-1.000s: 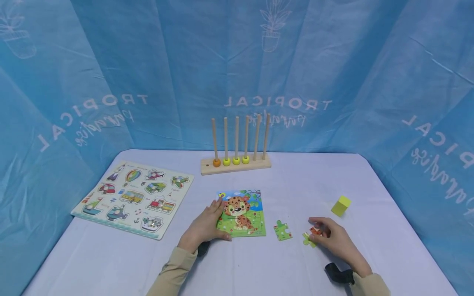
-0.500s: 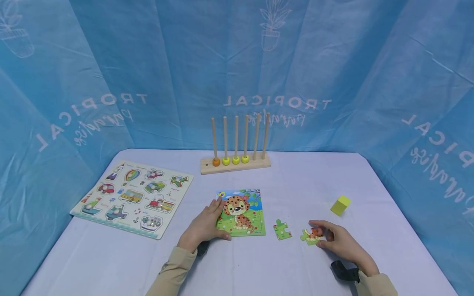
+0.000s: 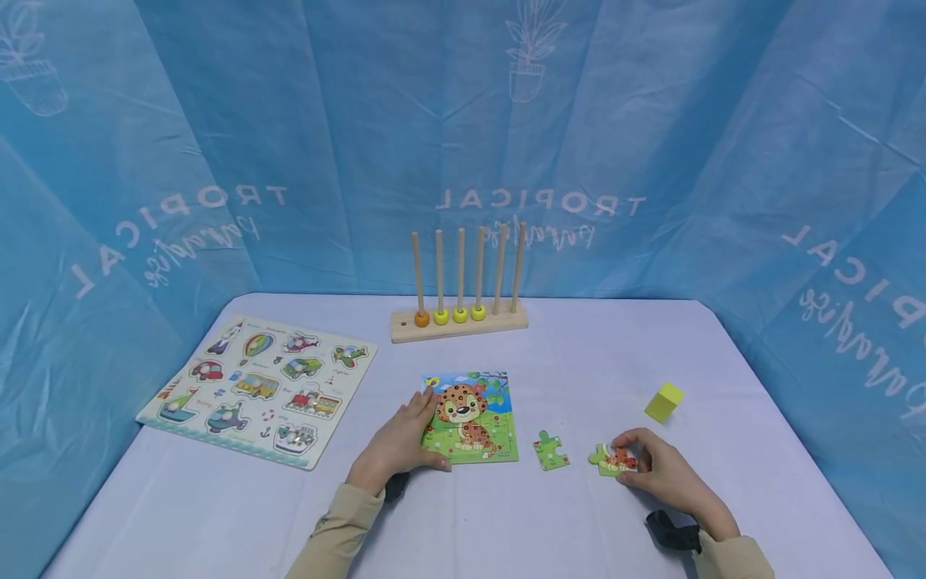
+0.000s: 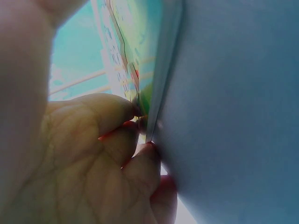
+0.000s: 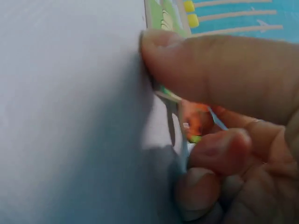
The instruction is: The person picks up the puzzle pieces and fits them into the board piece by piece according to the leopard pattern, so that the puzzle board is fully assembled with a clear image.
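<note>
A jigsaw puzzle (image 3: 470,418) of a spotted leopard cub on grass lies at the middle of the table. My left hand (image 3: 398,441) rests along its left side, the thumb at the lower left corner; in the left wrist view several fingertips (image 4: 148,151) touch the board's edge. To the right, my right hand (image 3: 661,470) pinches a jigsaw piece (image 3: 613,461) with green grass and orange spotted fur between thumb and index finger. The right wrist view has the thumb (image 5: 163,51) at the piece's near edge. Between the hands lies a green jigsaw piece (image 3: 551,450).
A yellow-green block (image 3: 664,402) stands beyond my right hand. At the back is a wooden peg stand (image 3: 499,322) with several upright rods and orange and yellow beads. A vehicle knob-puzzle board (image 3: 268,426) lies at left. Blue curtain (image 3: 376,145) hangs behind the table.
The piece in my right hand has turned and now shows more of its picture. My right hand shifted slightly right, and its index finger drew in. The left hand stayed put.
</note>
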Available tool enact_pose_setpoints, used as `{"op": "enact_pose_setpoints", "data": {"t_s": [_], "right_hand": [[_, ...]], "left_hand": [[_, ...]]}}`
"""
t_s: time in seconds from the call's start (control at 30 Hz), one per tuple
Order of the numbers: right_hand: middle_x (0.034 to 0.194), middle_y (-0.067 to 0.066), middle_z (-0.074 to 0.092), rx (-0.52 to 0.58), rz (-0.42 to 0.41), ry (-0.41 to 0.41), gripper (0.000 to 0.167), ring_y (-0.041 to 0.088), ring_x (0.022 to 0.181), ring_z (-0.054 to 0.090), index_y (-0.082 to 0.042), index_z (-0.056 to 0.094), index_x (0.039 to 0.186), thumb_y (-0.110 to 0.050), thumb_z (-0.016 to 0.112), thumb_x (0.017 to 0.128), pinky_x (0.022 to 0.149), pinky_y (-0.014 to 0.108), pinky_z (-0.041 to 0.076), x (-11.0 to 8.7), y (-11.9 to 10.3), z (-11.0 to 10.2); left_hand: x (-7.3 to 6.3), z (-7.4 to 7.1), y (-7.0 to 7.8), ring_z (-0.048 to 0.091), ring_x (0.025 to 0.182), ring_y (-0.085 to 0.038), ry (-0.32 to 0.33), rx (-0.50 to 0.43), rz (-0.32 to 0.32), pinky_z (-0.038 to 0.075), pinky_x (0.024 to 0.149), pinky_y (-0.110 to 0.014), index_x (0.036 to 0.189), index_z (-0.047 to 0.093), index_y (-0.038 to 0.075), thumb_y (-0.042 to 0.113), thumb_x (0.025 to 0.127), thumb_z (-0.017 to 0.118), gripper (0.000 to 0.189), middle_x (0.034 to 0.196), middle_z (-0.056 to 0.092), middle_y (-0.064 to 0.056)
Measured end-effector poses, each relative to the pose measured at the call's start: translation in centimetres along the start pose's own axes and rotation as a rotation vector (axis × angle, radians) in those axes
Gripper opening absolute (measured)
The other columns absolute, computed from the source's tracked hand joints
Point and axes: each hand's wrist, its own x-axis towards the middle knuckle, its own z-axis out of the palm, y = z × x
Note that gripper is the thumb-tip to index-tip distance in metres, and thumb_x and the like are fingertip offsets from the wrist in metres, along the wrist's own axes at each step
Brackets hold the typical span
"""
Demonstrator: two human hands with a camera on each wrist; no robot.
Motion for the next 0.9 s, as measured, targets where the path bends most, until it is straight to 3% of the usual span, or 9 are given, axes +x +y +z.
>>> {"op": "enact_pose_setpoints", "data": {"t_s": [0.2,0.37,0.5,0.63,0.8,0.9], "right_hand": [[0.090,0.005,0.062,0.055,0.075,0.062,0.032,0.008,0.066,0.045,-0.003,0.060,0.111,-0.004,0.073,0.082,0.053,0.020,0.039,0.5,-0.1,0.1],[0.081,0.004,0.065,0.104,0.053,0.077,0.023,0.006,0.064,0.048,-0.001,0.061,0.109,-0.009,0.068,0.089,0.054,0.019,0.040,1.9,-0.7,0.2],[0.077,0.006,0.067,0.169,-0.019,0.024,0.027,0.006,0.059,0.045,-0.003,0.060,0.114,-0.015,0.068,0.090,0.051,0.020,0.038,3.7,-2.5,0.7],[0.077,0.008,0.069,0.206,-0.109,-0.047,0.024,0.011,0.060,0.049,-0.005,0.061,0.109,-0.019,0.068,0.091,0.051,0.021,0.037,5.9,-5.5,2.4],[0.081,0.011,0.070,0.234,-0.251,-0.168,0.018,0.022,0.069,0.062,-0.004,0.061,0.105,-0.017,0.065,0.093,0.056,0.025,0.044,8.1,-9.9,5.8],[0.081,0.009,0.070,0.239,-0.302,-0.235,0.016,0.018,0.071,0.065,-0.005,0.063,0.104,-0.016,0.066,0.092,0.059,0.024,0.050,8.9,-11.8,8.2]], "left_hand": [[0.0,0.2,-0.1,0.019,0.149,-0.037,-0.005,0.009,0.004,0.025,0.122,-0.050,0.151,0.027,-0.002,0.042,0.066,0.086,0.113,0.162,0.018,-0.017],[0.2,0.2,-0.2,0.019,0.149,-0.037,-0.004,0.011,-0.002,0.024,0.122,-0.050,0.151,0.027,-0.001,0.043,0.065,0.086,0.114,0.162,0.017,-0.017],[0.2,0.2,-0.3,0.018,0.149,-0.036,-0.006,0.013,-0.002,0.024,0.122,-0.049,0.151,0.026,-0.001,0.044,0.066,0.086,0.114,0.162,0.016,-0.016],[0.2,0.0,-0.3,0.018,0.149,-0.037,-0.007,0.018,0.002,0.024,0.122,-0.049,0.151,0.026,-0.001,0.043,0.066,0.086,0.114,0.162,0.016,-0.017],[0.1,0.0,-0.3,0.018,0.149,-0.037,-0.006,0.019,0.000,0.023,0.122,-0.050,0.151,0.026,-0.001,0.044,0.066,0.086,0.114,0.162,0.017,-0.017],[0.0,0.0,-0.2,0.018,0.149,-0.037,-0.011,0.011,0.001,0.024,0.122,-0.051,0.152,0.026,-0.001,0.044,0.066,0.086,0.113,0.162,0.017,-0.017]]}}
